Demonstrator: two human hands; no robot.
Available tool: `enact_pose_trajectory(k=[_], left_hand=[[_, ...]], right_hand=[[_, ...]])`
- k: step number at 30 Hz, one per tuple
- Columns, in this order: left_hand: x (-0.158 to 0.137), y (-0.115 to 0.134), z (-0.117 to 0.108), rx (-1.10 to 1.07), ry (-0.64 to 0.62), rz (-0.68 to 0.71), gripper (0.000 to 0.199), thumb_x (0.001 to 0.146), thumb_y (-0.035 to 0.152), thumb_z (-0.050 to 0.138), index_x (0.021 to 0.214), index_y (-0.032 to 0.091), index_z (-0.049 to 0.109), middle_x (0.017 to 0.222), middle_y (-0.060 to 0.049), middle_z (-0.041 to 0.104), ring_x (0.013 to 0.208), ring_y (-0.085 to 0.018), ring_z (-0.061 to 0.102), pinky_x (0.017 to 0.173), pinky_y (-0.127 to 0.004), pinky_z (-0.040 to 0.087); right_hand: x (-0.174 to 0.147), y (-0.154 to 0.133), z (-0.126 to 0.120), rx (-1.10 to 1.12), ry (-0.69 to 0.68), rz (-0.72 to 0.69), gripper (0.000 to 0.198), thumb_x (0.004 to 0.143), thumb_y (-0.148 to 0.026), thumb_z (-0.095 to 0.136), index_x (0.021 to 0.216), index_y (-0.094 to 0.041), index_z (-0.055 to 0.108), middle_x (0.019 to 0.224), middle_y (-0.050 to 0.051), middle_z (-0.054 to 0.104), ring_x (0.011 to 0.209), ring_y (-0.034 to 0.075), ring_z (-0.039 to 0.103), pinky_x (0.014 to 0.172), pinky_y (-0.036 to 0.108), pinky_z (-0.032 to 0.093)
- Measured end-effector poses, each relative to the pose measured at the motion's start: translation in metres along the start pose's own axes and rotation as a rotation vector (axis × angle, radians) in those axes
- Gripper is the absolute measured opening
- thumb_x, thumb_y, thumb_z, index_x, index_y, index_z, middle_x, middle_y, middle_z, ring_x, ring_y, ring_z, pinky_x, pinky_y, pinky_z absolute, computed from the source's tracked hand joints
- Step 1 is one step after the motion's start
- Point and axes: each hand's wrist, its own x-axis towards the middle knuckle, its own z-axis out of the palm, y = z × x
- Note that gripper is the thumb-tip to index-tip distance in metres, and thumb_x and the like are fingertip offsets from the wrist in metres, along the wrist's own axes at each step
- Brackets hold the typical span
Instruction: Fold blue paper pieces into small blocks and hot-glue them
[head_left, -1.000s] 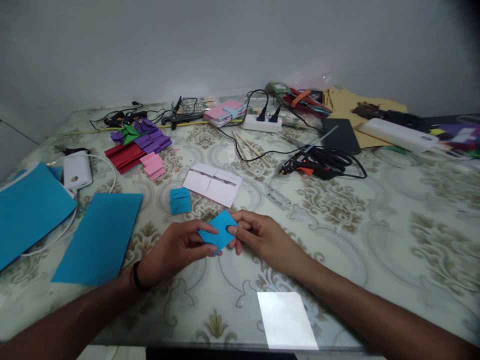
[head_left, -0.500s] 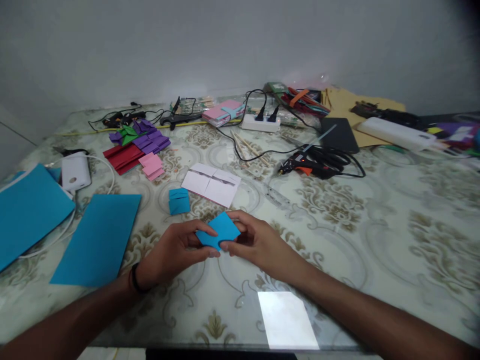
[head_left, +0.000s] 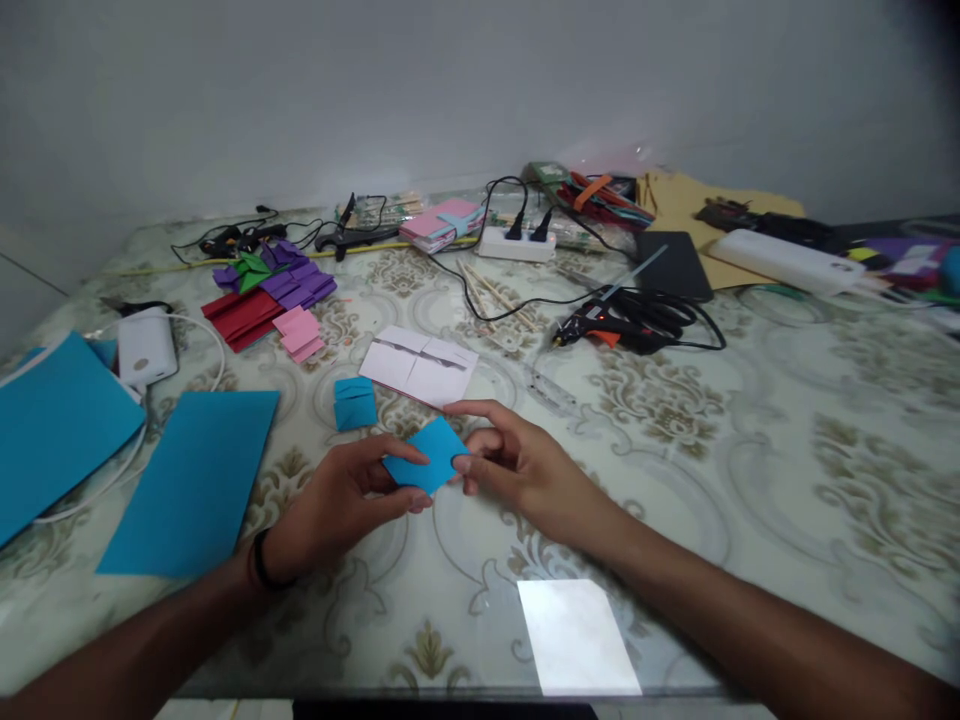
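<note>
Between my two hands, just above the patterned tabletop, is a small blue paper square [head_left: 436, 452], turned cornerwise. My left hand [head_left: 352, 490] pinches its left side between thumb and fingers. On the right corner, my right hand [head_left: 510, 465] has its thumb on top and its index finger stretched out past the far edge; the other fingers curl beneath. A folded blue paper piece [head_left: 355, 403] lies just beyond my left hand. Behind the square rests a white folded card [head_left: 418, 366] with a dark torn-looking line across it.
Blue sheets [head_left: 191, 480] lie at the left near a white power bank [head_left: 147, 345] with its cable. Folded red paper [head_left: 240, 318], pink and purple pieces sit behind. A glue gun [head_left: 600, 322] and its black cord lie right of centre, below a power strip [head_left: 517, 242].
My right hand's index finger has straightened and lifted off the paper's far edge, and its thumb has moved up to the right corner. My left hand keeps its pinch.
</note>
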Motion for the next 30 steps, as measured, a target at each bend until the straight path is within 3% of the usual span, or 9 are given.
enact_pose_trajectory(k=[6, 10, 12, 17, 21, 25, 27, 30], left_hand=[[0.0012, -0.0007, 0.0003, 0.046, 0.018, 0.077, 0.027, 0.081, 0.029, 0.083, 0.106, 0.021, 0.075, 0.103, -0.004, 0.077, 0.081, -0.016, 0.075, 0.073, -0.024, 0.061], [0.0014, -0.0038, 0.0006, 0.188, 0.044, 0.195, 0.023, 0.083, 0.022, 0.079, 0.106, 0.024, 0.077, 0.107, -0.003, 0.076, 0.083, -0.014, 0.073, 0.073, -0.022, 0.06], [0.0011, -0.0053, 0.0008, 0.25, 0.04, 0.252, 0.023, 0.085, 0.02, 0.077, 0.107, 0.025, 0.078, 0.107, -0.002, 0.076, 0.083, -0.013, 0.071, 0.071, -0.021, 0.059], [0.0005, -0.006, 0.0018, 0.319, 0.111, 0.273, 0.023, 0.087, 0.02, 0.073, 0.109, 0.024, 0.075, 0.102, -0.002, 0.078, 0.078, -0.014, 0.071, 0.069, -0.022, 0.058], [0.0012, -0.006, 0.0, 0.314, 0.168, 0.223, 0.034, 0.086, 0.027, 0.076, 0.119, 0.023, 0.07, 0.114, -0.005, 0.077, 0.096, -0.019, 0.073, 0.076, -0.025, 0.059], [0.0028, -0.005, -0.0032, 0.376, 0.082, 0.199, 0.015, 0.091, 0.032, 0.071, 0.099, 0.02, 0.074, 0.095, -0.001, 0.077, 0.085, -0.017, 0.07, 0.076, -0.025, 0.053], [0.0034, -0.003, -0.0036, 0.39, 0.036, 0.191, 0.016, 0.093, 0.032, 0.069, 0.089, 0.018, 0.074, 0.084, 0.0, 0.075, 0.076, -0.015, 0.066, 0.071, -0.024, 0.05], [0.0031, 0.0012, -0.0024, 0.367, -0.005, 0.185, 0.016, 0.093, 0.032, 0.068, 0.089, 0.018, 0.074, 0.083, 0.001, 0.073, 0.075, -0.014, 0.064, 0.069, -0.023, 0.048]], right_hand=[[-0.0008, 0.0001, -0.002, -0.051, -0.024, -0.047, 0.043, 0.101, -0.031, 0.055, 0.141, -0.019, 0.048, 0.077, -0.001, 0.068, 0.076, 0.017, 0.065, 0.073, 0.03, 0.047], [0.0, 0.001, -0.0017, -0.082, -0.026, 0.013, 0.022, 0.1, -0.037, 0.058, 0.108, -0.017, 0.063, 0.075, 0.002, 0.07, 0.072, 0.016, 0.064, 0.07, 0.029, 0.046], [0.0004, 0.0017, -0.0015, -0.112, -0.011, 0.022, 0.024, 0.099, -0.04, 0.06, 0.091, -0.018, 0.064, 0.073, 0.002, 0.069, 0.069, 0.015, 0.062, 0.067, 0.028, 0.044], [-0.002, 0.0005, -0.0017, -0.18, -0.009, -0.053, 0.023, 0.1, -0.038, 0.059, 0.086, -0.019, 0.063, 0.072, 0.001, 0.068, 0.068, 0.015, 0.058, 0.066, 0.027, 0.042], [-0.004, -0.001, -0.0008, -0.23, -0.027, -0.072, 0.022, 0.1, -0.035, 0.058, 0.085, -0.019, 0.063, 0.073, 0.001, 0.07, 0.067, 0.014, 0.058, 0.066, 0.027, 0.041], [-0.003, -0.0002, 0.0026, -0.257, -0.011, -0.062, 0.024, 0.099, -0.038, 0.061, 0.085, -0.018, 0.065, 0.072, 0.0, 0.067, 0.066, 0.014, 0.055, 0.063, 0.026, 0.04], [-0.0026, -0.0003, 0.0041, -0.261, 0.012, -0.064, 0.023, 0.097, -0.038, 0.063, 0.087, -0.018, 0.066, 0.071, 0.0, 0.064, 0.065, 0.014, 0.053, 0.061, 0.026, 0.039], [-0.0031, -0.0025, 0.0047, -0.261, 0.013, -0.072, 0.023, 0.097, -0.038, 0.062, 0.087, -0.018, 0.066, 0.07, -0.001, 0.061, 0.065, 0.013, 0.05, 0.06, 0.025, 0.038]])
